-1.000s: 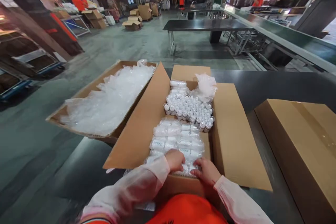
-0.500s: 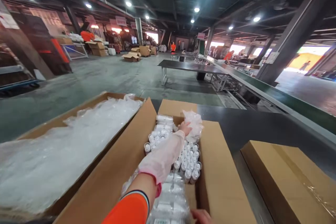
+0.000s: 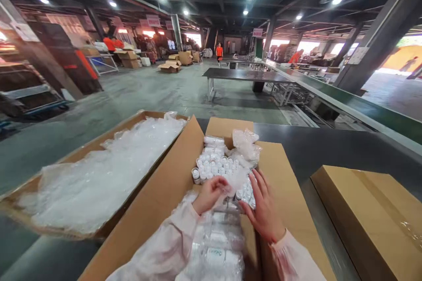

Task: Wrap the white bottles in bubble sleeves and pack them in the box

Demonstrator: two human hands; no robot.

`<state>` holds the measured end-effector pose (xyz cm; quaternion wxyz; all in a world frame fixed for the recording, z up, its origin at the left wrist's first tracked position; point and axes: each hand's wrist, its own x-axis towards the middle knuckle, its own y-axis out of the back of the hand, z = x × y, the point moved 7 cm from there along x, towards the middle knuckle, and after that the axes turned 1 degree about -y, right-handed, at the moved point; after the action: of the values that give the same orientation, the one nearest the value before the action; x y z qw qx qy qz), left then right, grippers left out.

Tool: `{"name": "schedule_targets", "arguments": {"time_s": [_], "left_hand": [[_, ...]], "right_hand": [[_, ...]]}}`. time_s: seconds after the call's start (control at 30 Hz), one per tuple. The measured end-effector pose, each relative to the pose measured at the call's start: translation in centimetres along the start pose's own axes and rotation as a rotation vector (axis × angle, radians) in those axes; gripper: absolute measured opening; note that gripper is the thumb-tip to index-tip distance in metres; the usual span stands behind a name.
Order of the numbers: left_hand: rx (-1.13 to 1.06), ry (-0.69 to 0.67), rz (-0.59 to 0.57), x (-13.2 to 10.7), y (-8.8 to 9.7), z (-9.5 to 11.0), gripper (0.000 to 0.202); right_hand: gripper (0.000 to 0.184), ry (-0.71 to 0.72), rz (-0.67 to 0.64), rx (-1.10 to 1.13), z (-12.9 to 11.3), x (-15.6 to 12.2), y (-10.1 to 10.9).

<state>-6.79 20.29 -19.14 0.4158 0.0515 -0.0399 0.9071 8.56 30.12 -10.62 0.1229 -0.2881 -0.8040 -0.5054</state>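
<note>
My left hand (image 3: 211,193) pinches a piece of clear bubble wrap (image 3: 235,181) above the middle of an open cardboard box (image 3: 158,202). More crumpled wrap (image 3: 245,142) is bunched at the far right of the box. My right hand (image 3: 263,204) has its fingers spread over the small capped bottles (image 3: 245,193) by the right flap. Other upright bottles (image 3: 211,169) stand behind my left hand. Nearer me, wrapped bottles (image 3: 224,241) lie in a row on their sides.
On the left, a long carton (image 3: 66,158) is heaped with clear plastic wrap. A taped box (image 3: 372,210) rests on the dark table (image 3: 293,136) at right. Beyond stand another table (image 3: 244,74), a green conveyor (image 3: 369,109) and a distant person in orange (image 3: 219,51).
My left hand has drawn back from the far right end of the box towards the middle. My right hand has come up from the bottom edge to above the bottles.
</note>
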Motion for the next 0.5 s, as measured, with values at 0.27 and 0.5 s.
{"name": "schedule_targets", "arguments": {"time_s": [0.27, 0.5], "left_hand": [[0.732, 0.452, 0.247, 0.3, 6.8, -5.6, 0.054], [1.106, 0.632, 0.234, 5.8, 10.2, -7.5, 0.052]], "right_hand": [[0.038, -0.398, -0.539, 0.36, 4.2, -4.3, -1.4], [0.055, -1.001, 0.229, 0.089, 12.9, -10.4, 11.3]]}}
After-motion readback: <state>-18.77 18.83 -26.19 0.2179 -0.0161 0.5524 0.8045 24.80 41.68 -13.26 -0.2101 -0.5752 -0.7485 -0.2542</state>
